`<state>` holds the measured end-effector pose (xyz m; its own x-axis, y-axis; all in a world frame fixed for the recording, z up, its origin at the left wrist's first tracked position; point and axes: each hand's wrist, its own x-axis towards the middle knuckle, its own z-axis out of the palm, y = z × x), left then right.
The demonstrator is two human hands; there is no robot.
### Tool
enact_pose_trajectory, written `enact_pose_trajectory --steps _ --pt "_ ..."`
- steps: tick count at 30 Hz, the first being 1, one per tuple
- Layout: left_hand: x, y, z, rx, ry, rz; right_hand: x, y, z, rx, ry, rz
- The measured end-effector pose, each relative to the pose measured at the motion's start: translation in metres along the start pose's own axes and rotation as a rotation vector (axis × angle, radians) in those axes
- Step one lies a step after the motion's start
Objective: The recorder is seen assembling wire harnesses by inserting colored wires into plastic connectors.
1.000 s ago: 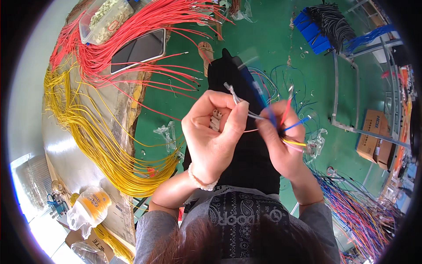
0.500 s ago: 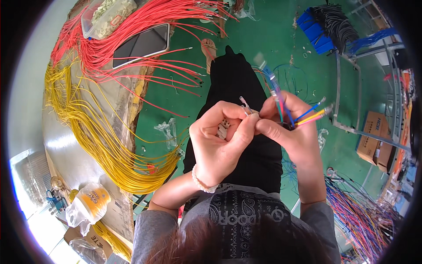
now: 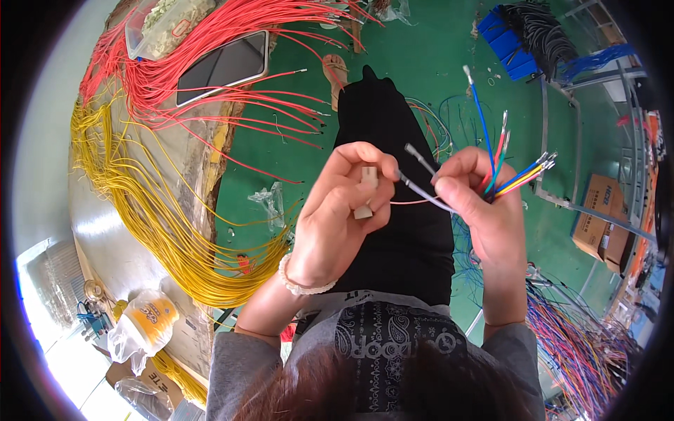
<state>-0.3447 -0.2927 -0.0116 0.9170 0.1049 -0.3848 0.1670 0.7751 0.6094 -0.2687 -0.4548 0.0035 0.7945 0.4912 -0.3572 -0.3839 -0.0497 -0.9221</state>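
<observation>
My left hand (image 3: 344, 210) pinches a small white plastic connector (image 3: 366, 193) between thumb and fingers, held over my lap. Just right of it, my right hand (image 3: 477, 203) grips a bundle of short coloured wires (image 3: 502, 165) in blue, red, green, yellow and grey, their metal-tipped ends fanning up and to the right. Two grey wires (image 3: 419, 188) stick out leftward from that hand, their tips close beside the connector. Whether any wire is seated in the connector is hidden.
A table (image 3: 105, 238) on my left carries long yellow wires (image 3: 154, 224), red wires (image 3: 203, 77), a phone (image 3: 223, 67) and a plastic bag (image 3: 168, 17). The green floor (image 3: 414, 49) has blue bins (image 3: 512, 42), a metal frame (image 3: 562, 140), cardboard boxes (image 3: 604, 224) and mixed wires (image 3: 583, 344).
The hands have drawn slightly apart. The right hand moved right with the coloured wires, and the grey wire tips now sit beside the connector instead of buried between both hands.
</observation>
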Motion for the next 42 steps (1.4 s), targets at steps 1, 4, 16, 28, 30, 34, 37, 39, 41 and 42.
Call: enact_pose_trajectory --steps 1,4,16,28,30,34,37,39,41,42 --pt "-0.001 0.001 -0.002 0.002 -0.007 0.043 -0.002 0.002 0.000 -0.029 0.005 0.002" --pt "-0.004 0.008 -0.011 0.002 -0.139 0.025 -0.005 -0.004 0.005 -0.056 -0.010 0.044" --pt "-0.003 0.009 -0.024 0.283 -0.062 0.246 -0.011 -0.006 0.007 -0.069 -0.039 0.053" --pt "-0.003 0.005 -0.007 0.149 0.090 -0.038 -0.011 -0.002 0.006 -0.134 -0.030 -0.018" --pt "-0.004 0.005 -0.003 0.275 0.075 -0.003 -0.011 -0.001 0.008 -0.139 -0.019 -0.042" --pt "-0.011 0.009 -0.009 0.439 -0.001 0.100 -0.013 0.005 0.011 -0.183 0.035 -0.150" --pt "-0.015 0.016 -0.002 0.763 0.040 0.185 -0.014 0.012 0.010 -0.232 0.062 -0.227" --pt "-0.014 0.015 0.000 0.769 0.091 0.188 -0.014 0.011 0.010 -0.250 0.063 -0.279" --pt "-0.014 0.013 -0.001 0.822 0.082 0.281 -0.015 0.003 0.013 -0.172 0.037 -0.192" --pt "-0.014 0.012 -0.002 0.823 0.082 0.281 -0.014 0.004 0.013 -0.171 0.038 -0.192"
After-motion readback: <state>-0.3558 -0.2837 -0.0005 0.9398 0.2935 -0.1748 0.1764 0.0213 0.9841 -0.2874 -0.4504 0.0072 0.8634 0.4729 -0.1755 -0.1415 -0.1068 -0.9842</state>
